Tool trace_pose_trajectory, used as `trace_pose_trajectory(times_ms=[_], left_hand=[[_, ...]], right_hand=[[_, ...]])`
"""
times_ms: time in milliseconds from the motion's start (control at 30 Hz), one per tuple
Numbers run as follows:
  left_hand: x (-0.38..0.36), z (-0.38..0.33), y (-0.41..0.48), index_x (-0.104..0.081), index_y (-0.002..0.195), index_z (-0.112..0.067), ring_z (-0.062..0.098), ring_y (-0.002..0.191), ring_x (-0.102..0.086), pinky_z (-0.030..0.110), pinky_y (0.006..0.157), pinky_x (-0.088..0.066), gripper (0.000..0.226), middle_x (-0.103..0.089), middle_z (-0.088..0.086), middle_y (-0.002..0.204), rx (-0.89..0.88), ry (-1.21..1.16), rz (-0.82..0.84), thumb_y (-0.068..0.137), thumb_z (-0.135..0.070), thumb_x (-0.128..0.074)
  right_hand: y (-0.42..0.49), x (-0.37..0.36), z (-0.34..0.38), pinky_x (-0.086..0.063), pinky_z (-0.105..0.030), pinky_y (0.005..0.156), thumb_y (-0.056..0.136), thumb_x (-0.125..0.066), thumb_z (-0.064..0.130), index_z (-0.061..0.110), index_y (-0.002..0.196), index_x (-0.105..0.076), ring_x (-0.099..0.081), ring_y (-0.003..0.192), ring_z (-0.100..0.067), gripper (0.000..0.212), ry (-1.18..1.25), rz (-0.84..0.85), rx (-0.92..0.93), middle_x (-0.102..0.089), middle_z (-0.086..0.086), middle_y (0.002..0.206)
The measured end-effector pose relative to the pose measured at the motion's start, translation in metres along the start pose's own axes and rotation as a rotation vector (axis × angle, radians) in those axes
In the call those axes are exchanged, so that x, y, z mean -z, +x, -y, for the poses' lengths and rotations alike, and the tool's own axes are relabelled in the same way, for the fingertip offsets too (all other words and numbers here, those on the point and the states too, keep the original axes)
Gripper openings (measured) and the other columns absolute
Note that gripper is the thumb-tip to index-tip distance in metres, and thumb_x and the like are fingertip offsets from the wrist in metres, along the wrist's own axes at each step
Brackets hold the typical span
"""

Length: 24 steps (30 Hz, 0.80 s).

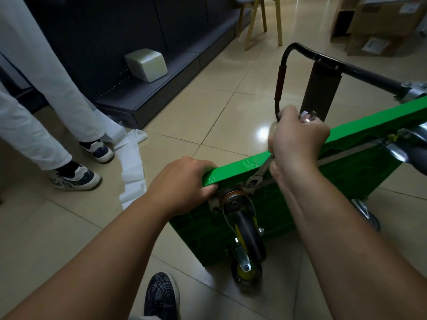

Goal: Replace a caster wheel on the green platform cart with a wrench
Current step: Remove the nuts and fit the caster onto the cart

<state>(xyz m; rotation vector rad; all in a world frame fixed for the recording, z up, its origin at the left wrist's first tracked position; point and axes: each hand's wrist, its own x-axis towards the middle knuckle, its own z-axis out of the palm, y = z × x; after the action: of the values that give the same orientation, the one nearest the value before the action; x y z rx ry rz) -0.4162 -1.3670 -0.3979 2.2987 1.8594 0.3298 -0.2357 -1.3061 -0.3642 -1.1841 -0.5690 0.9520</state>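
— Step in hand?
— Working a bolt with the wrench (260, 173) at the mounting plate (215, 202) of the caster wheel (249, 234). Head seated just above the swivel, right under the top edge of the green cart (360, 125). Loosening or tightening: cannot tell.

— Hands?
— Gripping the wrench handle in the right hand (298, 139), fingers curled tight and pressed together. Holding the near corner of the cart with the left hand (182, 181), fingers hooked over the edge, one digit tucked under it beside the plate.

— And the cart?
— Tipped up on its side on the tiled floor, with the black push handle (280, 84) out on the far side. Caster at the near top corner; a second wheel (246, 271) below it, down at the floor.

— Next move?
— Probably a firm pull on the handle while bracing that corner hard; likely to slide on smooth tile otherwise. Short swings only, then reseating, given the cart's ribs close beside the wrench.

— Anything in the way?
— Another person's legs (30, 125) near on the left, beside a white paper strip (132, 165) trailing over the floor. Own shoe (160, 294) near the lower wheel. Chair (261, 19) and cardboard boxes (381, 24) well apart at the back. Left hand close to the plate: risk of a pinch on a slip.
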Motion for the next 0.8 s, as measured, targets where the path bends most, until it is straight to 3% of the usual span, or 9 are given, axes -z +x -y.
trace_pose_trajectory(times_ms=[400,800], left_hand=[[0.0,0.002,0.002,-0.073,0.111,-0.028,0.028,0.085,-0.062,0.038,0.071,-0.05,0.021,-0.07,0.002,0.086,0.007,0.001,-0.011,0.092,-0.032,-0.067],[0.005,-0.004,0.006,-0.072,0.107,-0.023,0.03,0.089,-0.062,0.037,0.071,-0.046,0.018,-0.066,0.004,0.085,0.02,0.11,0.023,0.092,-0.029,-0.066]], right_hand=[[-0.013,-0.007,-0.003,-0.024,-0.023,0.046,0.085,-0.05,0.001,0.016,0.063,-0.028,-0.025,0.05,-0.014,0.035,-0.115,0.083,0.205,-0.026,0.003,0.055],[-0.026,-0.01,0.001,-0.033,-0.03,0.051,0.086,-0.05,0.004,0.003,0.067,-0.048,-0.036,0.049,-0.015,0.02,-0.208,0.133,0.361,-0.037,-0.004,0.056]])
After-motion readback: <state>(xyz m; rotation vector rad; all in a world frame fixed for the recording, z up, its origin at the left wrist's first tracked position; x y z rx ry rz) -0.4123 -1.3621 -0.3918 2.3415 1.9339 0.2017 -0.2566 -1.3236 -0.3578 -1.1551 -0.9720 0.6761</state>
